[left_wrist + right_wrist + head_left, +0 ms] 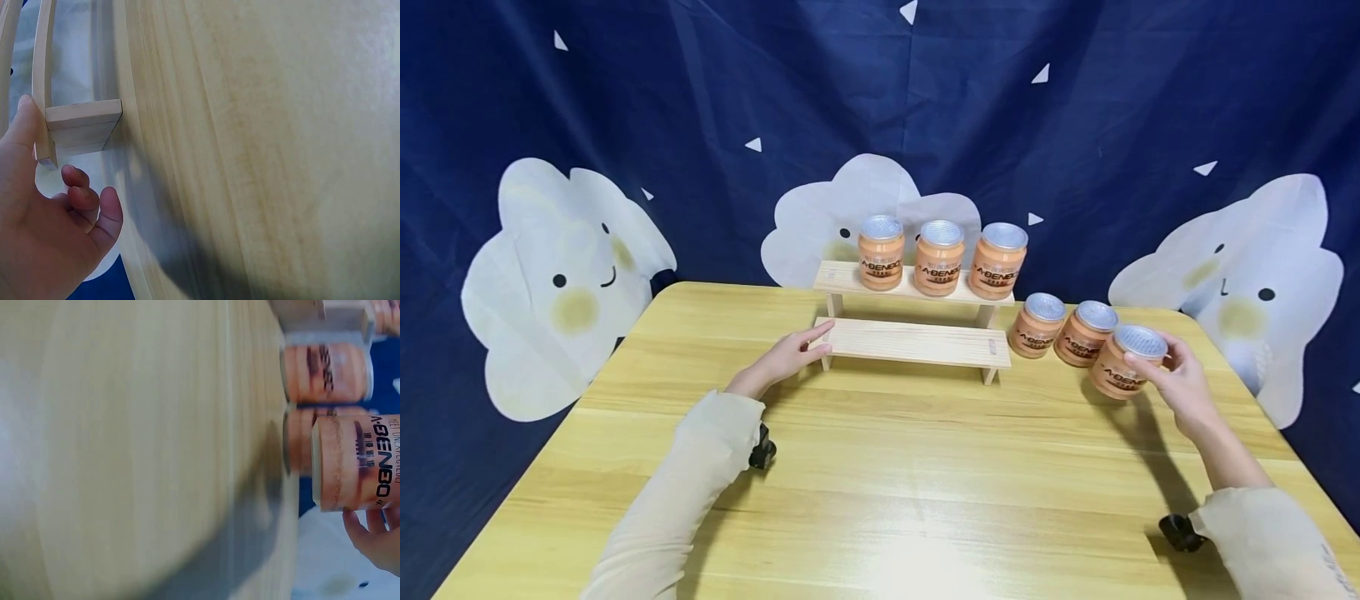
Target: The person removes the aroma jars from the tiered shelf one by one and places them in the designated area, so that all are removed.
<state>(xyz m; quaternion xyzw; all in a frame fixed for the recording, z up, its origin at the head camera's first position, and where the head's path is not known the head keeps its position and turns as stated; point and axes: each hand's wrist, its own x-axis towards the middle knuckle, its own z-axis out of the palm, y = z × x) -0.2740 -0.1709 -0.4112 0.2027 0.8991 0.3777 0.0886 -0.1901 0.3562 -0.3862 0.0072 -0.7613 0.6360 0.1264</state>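
My right hand grips an orange can with a silver lid and dark lettering. In the right wrist view the can appears lifted slightly off the table, fingers round its side. Two matching cans stand on the table just left of it. At the left end of a two-tier wooden stand, my left hand holds the lower board. The left wrist view has the thumb on the board and other fingers curled beside its end. Three more cans stand in a row on the upper board.
The wooden table spreads in front of the stand, with bright glare near its front. Behind its far edge hangs a dark blue curtain printed with white clouds. A black wrist camera sits under the right cuff.
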